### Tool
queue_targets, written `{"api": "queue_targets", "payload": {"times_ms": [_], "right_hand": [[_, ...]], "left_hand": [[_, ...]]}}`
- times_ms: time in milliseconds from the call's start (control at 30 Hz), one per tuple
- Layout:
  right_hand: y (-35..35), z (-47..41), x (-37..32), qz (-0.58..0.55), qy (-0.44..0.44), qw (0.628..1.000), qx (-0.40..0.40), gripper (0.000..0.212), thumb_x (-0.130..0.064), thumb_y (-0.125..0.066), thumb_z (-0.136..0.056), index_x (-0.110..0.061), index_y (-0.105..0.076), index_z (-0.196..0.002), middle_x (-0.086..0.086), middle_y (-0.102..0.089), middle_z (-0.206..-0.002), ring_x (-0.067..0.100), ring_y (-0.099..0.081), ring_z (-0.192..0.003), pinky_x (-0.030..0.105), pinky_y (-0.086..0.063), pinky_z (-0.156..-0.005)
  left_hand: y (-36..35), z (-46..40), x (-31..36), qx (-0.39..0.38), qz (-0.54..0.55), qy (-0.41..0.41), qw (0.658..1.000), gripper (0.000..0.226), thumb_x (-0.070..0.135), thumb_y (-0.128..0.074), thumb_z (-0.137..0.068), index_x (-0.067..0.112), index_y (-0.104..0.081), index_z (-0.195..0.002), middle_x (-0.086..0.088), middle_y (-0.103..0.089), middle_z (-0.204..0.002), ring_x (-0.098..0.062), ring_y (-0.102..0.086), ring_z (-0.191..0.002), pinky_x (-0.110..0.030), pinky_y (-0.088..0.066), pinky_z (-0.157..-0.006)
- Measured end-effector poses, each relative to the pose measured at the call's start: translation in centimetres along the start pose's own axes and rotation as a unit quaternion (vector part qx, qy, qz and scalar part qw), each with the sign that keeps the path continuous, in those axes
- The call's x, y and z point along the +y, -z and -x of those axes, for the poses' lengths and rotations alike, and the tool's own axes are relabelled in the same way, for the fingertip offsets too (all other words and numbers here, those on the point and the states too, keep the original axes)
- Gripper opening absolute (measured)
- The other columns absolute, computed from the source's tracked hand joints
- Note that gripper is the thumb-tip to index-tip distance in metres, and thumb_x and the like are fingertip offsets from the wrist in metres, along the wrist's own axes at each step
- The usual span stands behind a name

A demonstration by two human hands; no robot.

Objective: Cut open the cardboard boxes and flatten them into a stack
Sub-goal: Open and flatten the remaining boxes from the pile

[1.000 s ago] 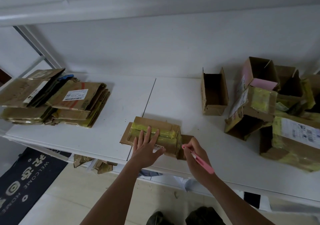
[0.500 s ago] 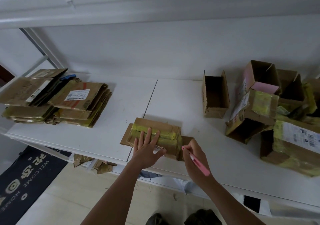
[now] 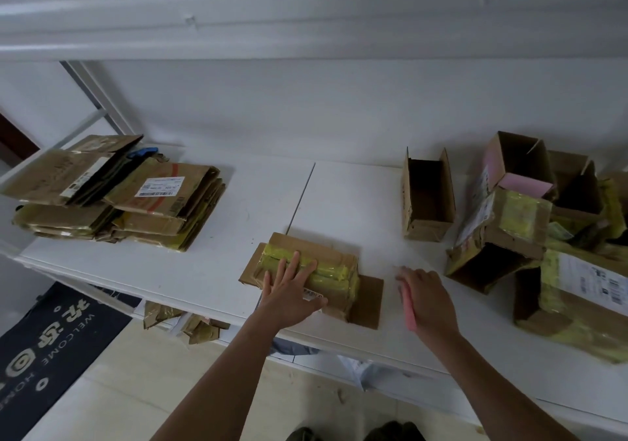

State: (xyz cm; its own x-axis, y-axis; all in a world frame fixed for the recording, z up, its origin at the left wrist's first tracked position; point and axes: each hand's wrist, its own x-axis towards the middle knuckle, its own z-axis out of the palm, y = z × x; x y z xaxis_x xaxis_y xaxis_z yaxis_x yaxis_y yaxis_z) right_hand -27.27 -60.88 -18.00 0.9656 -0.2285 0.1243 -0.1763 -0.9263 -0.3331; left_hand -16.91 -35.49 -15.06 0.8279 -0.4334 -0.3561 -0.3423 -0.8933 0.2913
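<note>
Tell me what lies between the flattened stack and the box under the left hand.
Only bare white table separates the flattened stack from the taped box, in the head view.

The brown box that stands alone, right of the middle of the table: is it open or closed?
Open. The lone brown box shows its dark, empty inside from above, with flaps standing up at its far end.

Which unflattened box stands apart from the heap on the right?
The narrow open box, standing alone mouth-up left of the heap; the other open boxes lie tumbled against one another.
</note>
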Motion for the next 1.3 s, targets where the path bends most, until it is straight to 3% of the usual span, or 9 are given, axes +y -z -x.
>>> {"api": "queue_targets", "payload": {"times_ms": [167,300,400,567,700,800,967,1167,1300], "right_hand": [[0.5,-1.3,0.7,0.11,-0.055,0.987,-0.105,0.06,-0.024,-0.061,-0.092,-0.021,-0.035,-0.146,0.0,-0.052,-0.133,0.015,-0.047,-0.12,0.026,-0.039,-0.104],[1.2,-2.9,-3.5,-0.123,0.008,0.992,-0.013,0.056,0.0,-0.052,-0.091,-0.017,-0.044,-0.143,0.005,-0.055,-0.128,0.018,-0.047,-0.117,0.027,-0.046,-0.094],[1.6,-4.9,-8.5,-0.239,0.08,0.967,-0.041,0.053,-0.001,-0.047,-0.096,-0.019,-0.044,-0.145,0.002,-0.047,-0.144,0.015,-0.043,-0.133,0.025,-0.038,-0.108],[-0.9,-4.2,-13.6,-0.148,0.088,0.977,-0.13,0.05,-0.027,-0.039,-0.105,-0.023,-0.03,-0.153,-0.003,-0.03,-0.159,0.012,-0.031,-0.143,0.028,-0.031,-0.116],[-1.9,-3.2,-14.7,-0.055,0.093,0.987,-0.118,0.053,-0.041,-0.034,-0.104,-0.018,-0.031,-0.152,-0.002,-0.025,-0.161,0.013,-0.03,-0.144,0.027,-0.028,-0.115],[-1.6,-3.8,-15.4,0.007,0.091,0.991,-0.103,0.058,-0.049,-0.037,-0.102,-0.018,-0.033,-0.151,-0.001,-0.038,-0.154,0.016,-0.046,-0.132,0.03,-0.039,-0.108],[-1.5,-5.5,-17.0,0.096,0.08,0.985,-0.116,0.057,-0.058,-0.047,-0.095,-0.019,-0.045,-0.136,-0.001,-0.054,-0.125,0.015,-0.062,-0.096,0.021,-0.045,-0.068],[-2.3,-6.5,-18.0,0.166,0.105,0.97,-0.144,0.043,-0.044,-0.039,-0.102,-0.01,-0.048,-0.127,0.002,-0.051,-0.104,0.01,-0.053,-0.066,0.018,-0.042,-0.055],[-1.2,-7.5,-17.0,0.046,0.124,0.978,-0.161,0.035,-0.036,-0.034,-0.105,-0.014,-0.06,-0.097,-0.004,-0.057,-0.073,0.006,-0.057,-0.055,0.015,-0.041,-0.047]], "left_hand": [[1.5,0.2,-1.5,0.016,0.003,0.015,1.0,0.084,0.055,-0.067,-0.08,0.049,-0.018,-0.148,0.001,0.029,-0.16,-0.027,0.028,-0.146,-0.052,0.013,-0.117],[1.8,1.1,-2.4,0.066,0.082,0.072,0.992,0.095,0.056,-0.072,-0.078,0.046,-0.011,-0.151,-0.001,0.018,-0.161,-0.028,0.023,-0.148,-0.052,0.008,-0.119],[1.7,1.8,-2.9,0.133,0.138,0.163,0.968,0.102,0.057,-0.07,-0.08,0.031,-0.005,-0.154,-0.005,0.018,-0.162,-0.035,0.014,-0.149,-0.053,0.0,-0.12],[1.7,2.5,-3.7,0.145,0.365,0.282,0.876,0.077,0.038,-0.076,-0.083,0.011,-0.034,-0.141,-0.015,-0.036,-0.139,-0.037,-0.045,-0.125,-0.048,-0.04,-0.108],[1.4,2.8,-3.8,0.09,0.534,0.301,0.785,0.037,0.024,-0.078,-0.084,0.002,-0.059,-0.107,-0.015,-0.065,-0.094,-0.033,-0.072,-0.076,-0.043,-0.062,-0.067],[1.6,2.6,-3.6,0.089,0.573,0.311,0.753,0.028,0.017,-0.076,-0.086,0.0,-0.056,-0.099,-0.017,-0.07,-0.085,-0.03,-0.073,-0.061,-0.039,-0.062,-0.058],[1.5,2.4,-3.9,0.092,0.579,0.323,0.743,0.019,0.005,-0.071,-0.086,0.002,-0.055,-0.094,-0.02,-0.069,-0.084,-0.031,-0.072,-0.058,-0.043,-0.062,-0.059],[1.3,2.1,-4.3,0.089,0.561,0.319,0.759,0.04,0.004,-0.08,-0.077,0.001,-0.053,-0.106,-0.02,-0.068,-0.102,-0.038,-0.07,-0.091,-0.048,-0.06,-0.078],[1.4,2.0,-4.1,0.086,0.556,0.314,0.765,0.043,0.005,-0.078,-0.079,0.01,-0.044,-0.103,-0.018,-0.066,-0.106,-0.037,-0.069,-0.095,-0.046,-0.059,-0.082]]}}
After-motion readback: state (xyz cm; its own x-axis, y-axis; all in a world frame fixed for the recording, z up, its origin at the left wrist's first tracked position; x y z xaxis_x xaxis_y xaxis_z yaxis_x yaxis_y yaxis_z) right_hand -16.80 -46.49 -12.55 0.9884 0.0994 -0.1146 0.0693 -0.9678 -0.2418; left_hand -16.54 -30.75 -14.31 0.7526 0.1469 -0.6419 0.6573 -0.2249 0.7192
